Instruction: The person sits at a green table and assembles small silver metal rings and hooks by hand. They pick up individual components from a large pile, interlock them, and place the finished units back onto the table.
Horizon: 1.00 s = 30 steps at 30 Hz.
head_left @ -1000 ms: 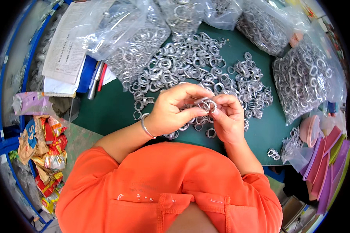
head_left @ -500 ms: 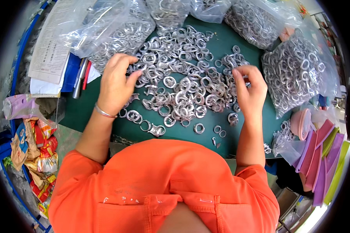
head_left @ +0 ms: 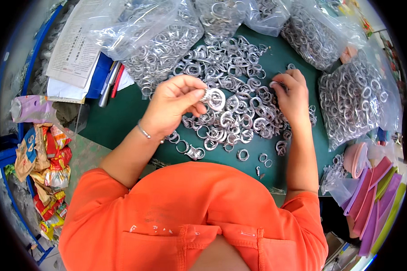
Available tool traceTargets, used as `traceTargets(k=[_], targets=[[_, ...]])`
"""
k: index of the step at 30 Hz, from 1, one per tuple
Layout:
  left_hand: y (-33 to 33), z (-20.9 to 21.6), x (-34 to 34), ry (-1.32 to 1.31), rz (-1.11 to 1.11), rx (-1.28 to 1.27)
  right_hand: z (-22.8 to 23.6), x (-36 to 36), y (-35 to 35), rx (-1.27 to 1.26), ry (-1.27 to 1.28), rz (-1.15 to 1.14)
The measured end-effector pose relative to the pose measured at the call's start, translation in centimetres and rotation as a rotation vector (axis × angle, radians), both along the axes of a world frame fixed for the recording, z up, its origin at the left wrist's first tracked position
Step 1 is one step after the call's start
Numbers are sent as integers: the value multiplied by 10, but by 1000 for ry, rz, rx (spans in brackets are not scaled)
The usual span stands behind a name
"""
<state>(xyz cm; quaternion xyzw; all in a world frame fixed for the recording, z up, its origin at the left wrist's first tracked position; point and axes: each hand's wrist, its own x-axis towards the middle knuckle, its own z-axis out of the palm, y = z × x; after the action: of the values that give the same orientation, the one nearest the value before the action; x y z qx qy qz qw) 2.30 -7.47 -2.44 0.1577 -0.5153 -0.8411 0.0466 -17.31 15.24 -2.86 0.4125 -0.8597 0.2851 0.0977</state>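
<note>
My left hand (head_left: 172,103) pinches a silver metal ring (head_left: 216,99) between thumb and fingers, held over the left side of a loose pile of metal rings (head_left: 230,72). Its other fingers curl beneath. On the pile's right edge, my right hand (head_left: 293,95) has its thumb and bent fingers drawn together. Whatever lies between those fingertips is too small and hidden to name. Nearer to me on the table, a few rings lie apart from the pile, among them a single ring (head_left: 243,155) and a wide ornate ring (head_left: 195,152).
Clear plastic bags full of rings line the far side, with one large bag (head_left: 355,97) at the right. Papers (head_left: 74,49) and pens (head_left: 111,83) lie far left. Snack packets (head_left: 54,156) are at the left, a pink container (head_left: 355,159) and coloured strips (head_left: 375,194) at the right.
My left hand has moved right and taken hold of a ring. My right hand stays at the pile's right edge, its fingers now more bent. The whole view has shifted slightly.
</note>
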Motion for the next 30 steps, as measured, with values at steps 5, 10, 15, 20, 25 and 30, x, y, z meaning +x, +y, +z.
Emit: traceTargets(k=[5,10,15,20,25,30], targets=[[5,-6,-4,-7,-71,247,9,18,18,-620,-1178,30],[15,-2,-3,148,-12,-510,19,16,29,-998,-1321,56],[2,-1,-3,200,-46,-905,21,0,34,77,-361,-23],[5,3,1,221,-31,-653,14,10,16,450,-127,-43],[-2,1,1,105,-67,-871,19,2,17,566,-209,51],[6,5,1,261,-97,-1010,24,8,27,404,-291,62]])
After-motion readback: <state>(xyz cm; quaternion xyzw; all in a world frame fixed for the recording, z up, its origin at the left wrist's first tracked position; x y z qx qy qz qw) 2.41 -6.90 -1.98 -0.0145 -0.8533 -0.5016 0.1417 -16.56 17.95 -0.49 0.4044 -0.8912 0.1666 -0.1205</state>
